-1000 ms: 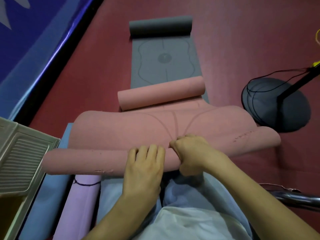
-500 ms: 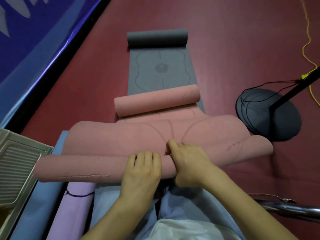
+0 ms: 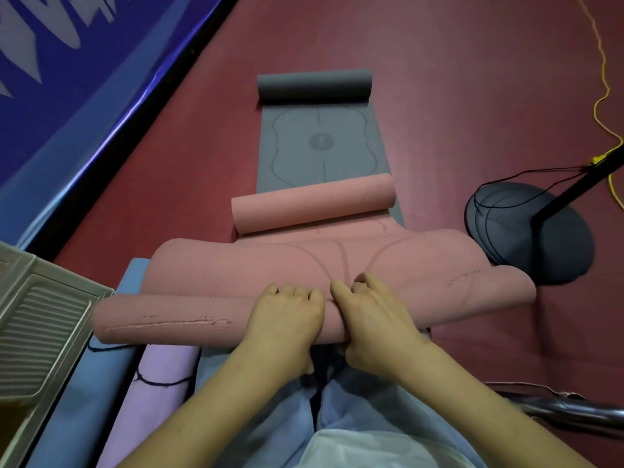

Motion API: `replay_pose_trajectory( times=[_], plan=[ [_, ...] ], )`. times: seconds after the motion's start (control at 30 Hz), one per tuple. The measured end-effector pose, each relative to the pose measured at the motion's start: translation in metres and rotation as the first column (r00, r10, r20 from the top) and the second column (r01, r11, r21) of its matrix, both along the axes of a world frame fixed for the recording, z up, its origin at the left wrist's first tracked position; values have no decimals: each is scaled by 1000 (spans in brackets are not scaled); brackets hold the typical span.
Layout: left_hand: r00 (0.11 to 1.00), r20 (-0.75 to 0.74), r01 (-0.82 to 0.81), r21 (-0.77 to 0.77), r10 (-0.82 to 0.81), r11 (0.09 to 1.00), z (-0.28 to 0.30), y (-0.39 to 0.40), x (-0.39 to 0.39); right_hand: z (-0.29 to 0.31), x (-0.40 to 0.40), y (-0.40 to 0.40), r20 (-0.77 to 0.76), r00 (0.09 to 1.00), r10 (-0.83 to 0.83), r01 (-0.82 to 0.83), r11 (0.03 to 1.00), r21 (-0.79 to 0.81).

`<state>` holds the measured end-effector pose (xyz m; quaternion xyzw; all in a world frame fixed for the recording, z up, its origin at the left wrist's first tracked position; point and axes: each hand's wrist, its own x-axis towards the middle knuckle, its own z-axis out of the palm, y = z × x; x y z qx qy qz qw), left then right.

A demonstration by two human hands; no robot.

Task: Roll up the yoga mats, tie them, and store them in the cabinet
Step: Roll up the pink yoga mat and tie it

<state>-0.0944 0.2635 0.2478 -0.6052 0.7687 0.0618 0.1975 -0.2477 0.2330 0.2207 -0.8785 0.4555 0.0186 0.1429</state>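
Observation:
A pink yoga mat (image 3: pixel 236 271) lies across my knees, its near edge rolled into a tube and its far end curled into a second roll (image 3: pixel 314 202). My left hand (image 3: pixel 287 315) lies over the near roll with its fingers curled over the top. My right hand (image 3: pixel 371 315) grips the same roll just to the right, fingers curled on the roll's far side. Beyond it a grey yoga mat (image 3: pixel 320 143) lies flat on the red floor with its far end rolled. A rolled purple mat (image 3: pixel 152 390) tied with dark string lies at lower left on a blue mat (image 3: pixel 87 400).
An open beige cabinet door (image 3: pixel 37 336) stands at the left. At the right stands a stand's round black base (image 3: pixel 533 234) with black cable, and a yellow cord (image 3: pixel 604 96) runs along the floor. A metal bar (image 3: pixel 574 410) lies at lower right. A blue wall pad (image 3: pixel 67 96) borders the floor.
Both hands have pushed the near roll forward a little. The left fingers now curl over its top, and the right fingers have reached further over it.

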Motion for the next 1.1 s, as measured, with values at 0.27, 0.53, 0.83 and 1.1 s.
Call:
replay_pose_trajectory(
  times=[0.27,0.53,0.83,1.1],
  plan=[
    [997,-69,26,49,-22,998,12,-22,10,-5,8,20,-44,989,-140,129,974,-186],
    [996,-75,-40,-38,37,998,9,-14,0,-16,8,0,-6,989,-145,140,962,-235],
    [983,-178,-95,-322,39,942,1,-1,2,15,15,-26,-166,986,13,-2,998,66],
    [981,-191,-114,-424,34,898,-8,18,3,23,21,-54,-203,975,95,-38,962,270]
  ],
)
